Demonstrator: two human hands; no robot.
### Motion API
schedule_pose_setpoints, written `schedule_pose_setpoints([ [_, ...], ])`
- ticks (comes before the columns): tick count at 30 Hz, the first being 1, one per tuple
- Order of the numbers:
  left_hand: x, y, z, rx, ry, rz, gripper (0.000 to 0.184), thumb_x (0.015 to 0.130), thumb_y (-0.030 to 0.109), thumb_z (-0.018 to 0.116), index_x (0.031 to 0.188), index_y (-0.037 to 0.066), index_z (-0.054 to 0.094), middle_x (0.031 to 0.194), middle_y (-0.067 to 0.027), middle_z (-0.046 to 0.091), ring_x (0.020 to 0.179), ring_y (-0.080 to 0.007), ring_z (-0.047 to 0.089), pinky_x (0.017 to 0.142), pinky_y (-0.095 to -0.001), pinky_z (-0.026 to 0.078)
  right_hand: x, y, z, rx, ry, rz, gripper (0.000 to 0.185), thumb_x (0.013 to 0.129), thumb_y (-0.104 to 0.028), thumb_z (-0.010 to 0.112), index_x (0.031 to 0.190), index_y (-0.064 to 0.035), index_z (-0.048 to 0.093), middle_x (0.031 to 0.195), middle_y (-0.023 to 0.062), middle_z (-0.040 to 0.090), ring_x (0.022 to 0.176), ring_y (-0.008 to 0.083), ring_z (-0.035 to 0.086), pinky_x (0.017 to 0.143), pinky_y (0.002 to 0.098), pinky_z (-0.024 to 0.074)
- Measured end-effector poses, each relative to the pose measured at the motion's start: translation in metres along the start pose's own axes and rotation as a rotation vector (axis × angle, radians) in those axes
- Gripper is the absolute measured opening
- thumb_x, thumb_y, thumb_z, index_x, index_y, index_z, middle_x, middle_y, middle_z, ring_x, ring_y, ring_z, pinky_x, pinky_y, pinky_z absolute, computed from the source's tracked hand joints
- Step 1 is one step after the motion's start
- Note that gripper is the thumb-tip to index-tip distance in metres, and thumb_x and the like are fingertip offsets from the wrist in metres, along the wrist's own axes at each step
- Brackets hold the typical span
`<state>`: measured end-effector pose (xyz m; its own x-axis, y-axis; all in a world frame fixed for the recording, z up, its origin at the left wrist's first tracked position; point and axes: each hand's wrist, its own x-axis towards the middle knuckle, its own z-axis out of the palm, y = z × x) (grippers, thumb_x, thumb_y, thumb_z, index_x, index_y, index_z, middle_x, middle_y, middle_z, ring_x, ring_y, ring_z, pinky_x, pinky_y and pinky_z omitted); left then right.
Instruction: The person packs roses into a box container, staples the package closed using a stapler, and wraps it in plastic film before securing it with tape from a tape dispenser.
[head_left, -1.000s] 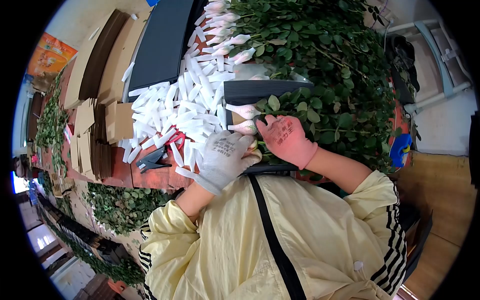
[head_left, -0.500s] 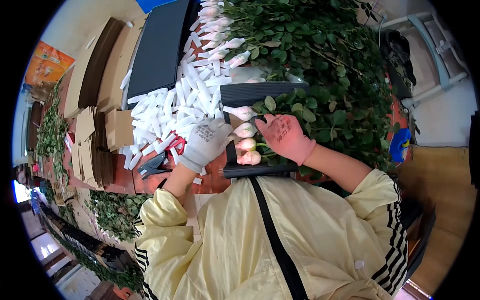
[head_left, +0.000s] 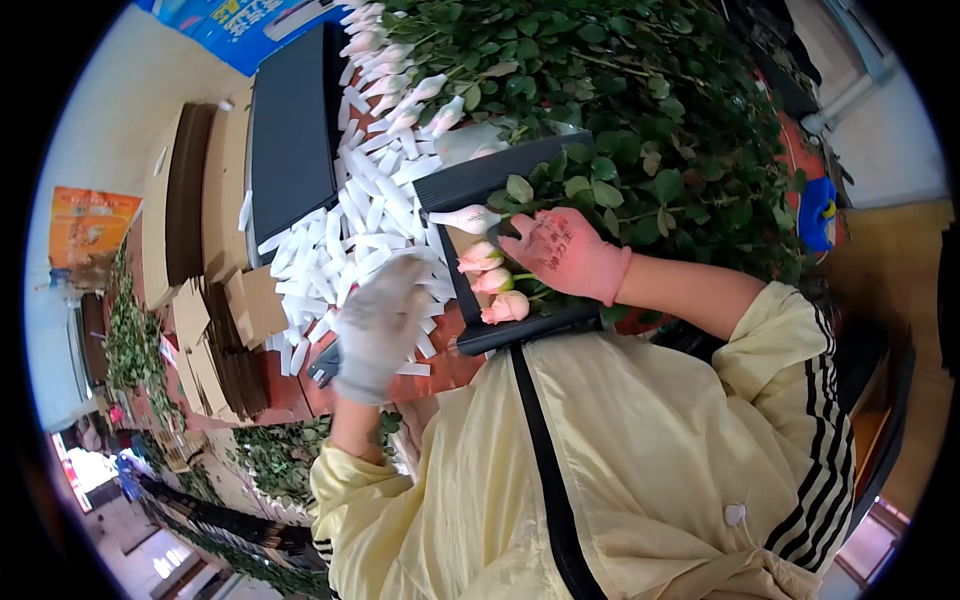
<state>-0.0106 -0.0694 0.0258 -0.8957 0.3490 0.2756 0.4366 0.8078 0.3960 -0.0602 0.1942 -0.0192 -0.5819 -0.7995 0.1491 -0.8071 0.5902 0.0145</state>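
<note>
My left hand (head_left: pixel 378 325), in a grey-white glove, is smeared by motion over the pile of white foam sleeves (head_left: pixel 350 225); its fingers and anything in them cannot be made out. My right hand (head_left: pixel 565 255), in a pink glove, is closed beside the rose heads, at the stems; what its fingers grip is hidden. Three bare pink roses (head_left: pixel 506 307) lie in a black box (head_left: pixel 483 338) close to my body. Above them in the box is a rose head inside a white net sleeve (head_left: pixel 466 219).
Leafy rose stems (head_left: pixel 640 90) cover the right of the red table. Sleeved roses (head_left: pixel 390 85) line the top. Folded cardboard (head_left: pixel 225 190) and a black panel (head_left: pixel 295 120) stand left. A partly hidden dark tool (head_left: pixel 325 365) lies beside my left wrist.
The camera view has tilted. My left hand has moved away from the roses to the white sleeves. One more rose head is bare of its sleeve. My right hand stays by the stems.
</note>
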Motion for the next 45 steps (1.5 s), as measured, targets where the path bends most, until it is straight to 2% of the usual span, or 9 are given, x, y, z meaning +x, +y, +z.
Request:
schedule_pose_setpoints([
  [6,0.023,0.04,0.027,-0.185,-0.244,-0.043,0.033,0.084,0.023,0.058,0.113,0.008,0.062,0.119,-0.0116,0.059,0.097,-0.0282,0.062,0.08,-0.0343,0.05,-0.004,0.001,-0.012,-0.065,0.136,0.06,0.045,0.075,-0.032,0.06,0.115,-0.0135,0.056,0.105,0.0062,0.057,0.088,0.0173,0.059,0.076,0.0309,0.0408],
  [9,0.02,0.041,0.028,-0.203,-0.279,-0.101,0.034,0.084,0.024,0.057,0.114,0.007,0.061,0.122,-0.0118,0.057,0.098,-0.0285,0.062,0.081,-0.0347,0.05,0.013,0.007,-0.022,-0.126,0.325,0.042,0.041,0.073,-0.026,0.059,0.11,-0.0092,0.056,0.097,0.0051,0.06,0.076,0.0181,0.06,0.066,0.0338,0.0427],
  [13,0.019,0.042,0.03,-0.202,-0.271,-0.097,0.035,0.084,0.023,0.057,0.115,0.007,0.061,0.124,-0.0116,0.056,0.099,-0.0282,0.061,0.081,-0.0351,0.05,0.031,0.015,-0.012,-0.057,-0.051,0.059,0.034,0.078,-0.02,0.051,0.11,-0.0081,0.056,0.091,0.0049,0.059,0.08,0.0192,0.062,0.064,0.0335,0.0436],
  [15,0.016,0.039,0.035,-0.162,-0.158,-0.012,0.031,0.083,0.025,0.058,0.109,0.008,0.063,0.119,-0.0067,0.06,0.086,-0.0251,0.064,0.07,-0.035,0.052,0.036,0.02,-0.015,-0.028,-0.066,0.027,0.031,0.081,-0.018,0.047,0.109,-0.0087,0.057,0.092,0.0056,0.059,0.08,0.0189,0.062,0.063,0.0331,0.0439],
  [24,0.017,0.04,0.033,-0.172,-0.153,-0.012,0.029,0.083,0.024,0.057,0.108,0.008,0.062,0.118,-0.0081,0.059,0.086,-0.026,0.064,0.07,-0.0359,0.051,0.044,0.025,-0.041,0.106,-0.325,0.166,0.036,0.079,-0.019,0.054,0.113,-0.0089,0.057,0.107,0.0132,0.06,0.094,0.025,0.062,0.079,0.0366,0.0482],
  [30,0.017,0.043,0.027,-0.193,-0.228,-0.074,0.037,0.081,0.025,0.059,0.114,0.007,0.061,0.121,-0.0097,0.058,0.094,-0.0274,0.063,0.076,-0.0357,0.051,0.039,0.053,-0.041,0.263,0.056,0.134,0.037,0.078,-0.016,0.058,0.114,-0.0071,0.054,0.11,0.0061,0.06,0.092,0.028,0.06,0.083,0.0369,0.0472],
  [35,0.02,0.045,0.027,-0.196,-0.192,-0.066,0.029,0.081,0.025,0.06,0.103,0.007,0.064,0.111,-0.008,0.062,0.09,-0.026,0.063,0.073,-0.0358,0.05,0.029,0.047,-0.098,0.428,-0.184,0.348,0.037,0.078,-0.014,0.057,0.114,-0.0061,0.053,0.115,0.0095,0.058,0.103,0.0275,0.056,0.088,0.039,0.045],
  [37,0.025,0.041,0.029,-0.046,-0.13,-0.032,0.021,0.081,0.027,0.058,0.093,0.01,0.064,0.102,-0.0055,0.062,0.079,-0.0265,0.062,0.071,-0.0388,0.047,0.014,0.044,-0.052,0.294,-0.005,0.149,0.041,0.077,-0.013,0.057,0.117,-0.0047,0.051,0.118,0.0128,0.056,0.107,0.0301,0.054,0.088,0.0402,0.0445],
  [45,0.04,0.048,0.046,0.02,-0.101,0.294,0.054,0.077,0.035,0.061,0.118,0.002,0.052,0.121,-0.0179,0.051,0.116,-0.0366,0.045,0.097,-0.0459,0.035,0.008,0.044,-0.05,0.405,0.108,0.283,0.044,0.078,-0.016,0.058,0.12,-0.0039,0.051,0.122,0.016,0.052,0.109,0.0324,0.053,0.092,0.0422,0.0427],
])
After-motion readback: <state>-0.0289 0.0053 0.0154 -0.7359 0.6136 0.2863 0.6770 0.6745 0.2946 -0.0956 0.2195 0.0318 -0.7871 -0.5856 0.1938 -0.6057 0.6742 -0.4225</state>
